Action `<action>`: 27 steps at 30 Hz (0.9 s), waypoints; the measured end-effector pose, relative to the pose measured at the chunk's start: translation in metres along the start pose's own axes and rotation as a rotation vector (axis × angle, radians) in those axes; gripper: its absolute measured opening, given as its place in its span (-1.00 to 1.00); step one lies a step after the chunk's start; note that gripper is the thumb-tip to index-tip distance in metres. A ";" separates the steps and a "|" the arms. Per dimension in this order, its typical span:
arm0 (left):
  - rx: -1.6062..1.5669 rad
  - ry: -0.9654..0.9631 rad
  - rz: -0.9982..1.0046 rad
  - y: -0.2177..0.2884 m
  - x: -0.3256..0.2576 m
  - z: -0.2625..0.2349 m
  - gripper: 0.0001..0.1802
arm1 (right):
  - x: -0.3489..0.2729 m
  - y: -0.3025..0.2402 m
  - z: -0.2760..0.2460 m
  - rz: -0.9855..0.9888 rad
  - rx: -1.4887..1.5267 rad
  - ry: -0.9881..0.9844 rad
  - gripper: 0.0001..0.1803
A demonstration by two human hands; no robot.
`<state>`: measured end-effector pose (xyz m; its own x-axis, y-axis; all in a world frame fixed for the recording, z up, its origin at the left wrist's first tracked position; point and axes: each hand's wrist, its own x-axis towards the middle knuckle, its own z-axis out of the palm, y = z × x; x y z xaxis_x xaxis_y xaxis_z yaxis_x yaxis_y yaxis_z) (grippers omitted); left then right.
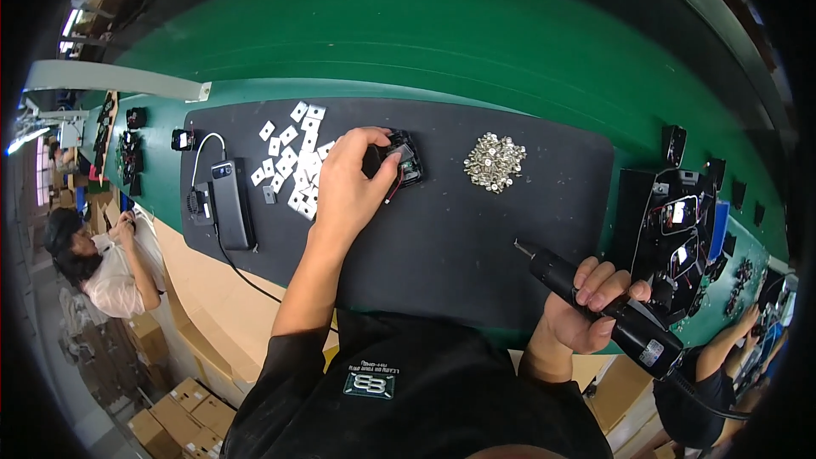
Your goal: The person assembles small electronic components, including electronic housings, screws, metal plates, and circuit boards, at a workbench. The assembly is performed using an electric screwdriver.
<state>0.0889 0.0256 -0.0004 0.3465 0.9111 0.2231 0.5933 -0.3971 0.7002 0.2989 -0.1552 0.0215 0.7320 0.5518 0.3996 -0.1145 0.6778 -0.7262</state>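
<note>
My left hand (357, 174) grips a small black housing (413, 172) with its thumb and fingers. Electronics and a thin red wire show at the housing's open side; my fingers hide part of it. It is on the dark mat, between the scattered square plates (287, 155), which are pale and have a hole in the middle, and a heap of small silver screws (495, 162). Lower right, my right hand (586, 306) is wrapped around a black electric screwdriver (639, 336). The bit points up and left toward the mat, apart from the screws and the housing.
A black power bank (232, 204) with cables lies at the mat's left, near a small black unit (183, 139). At right, a black bin (633, 212) holds several housings. A pale metal bar (119, 78) crosses the far left. People work on both sides; cardboard boxes (183, 416) stand lower left.
</note>
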 end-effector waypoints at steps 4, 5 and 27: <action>0.000 -0.063 -0.048 0.006 0.004 -0.001 -0.70 | 0.000 -0.001 -0.003 -0.001 -0.001 -0.003 -0.48; 0.045 -0.122 -0.005 0.006 0.004 -0.001 -0.69 | 0.000 -0.001 -0.003 0.001 0.000 -0.006 -0.48; -0.165 -0.212 0.177 0.025 -0.014 0.011 -0.63 | -0.002 0.001 0.000 0.005 0.058 -0.076 -0.52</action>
<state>0.1069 0.0017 0.0070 0.5881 0.7792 0.2169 0.3906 -0.5084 0.7674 0.2969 -0.1557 0.0197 0.6781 0.5895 0.4389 -0.1588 0.7006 -0.6957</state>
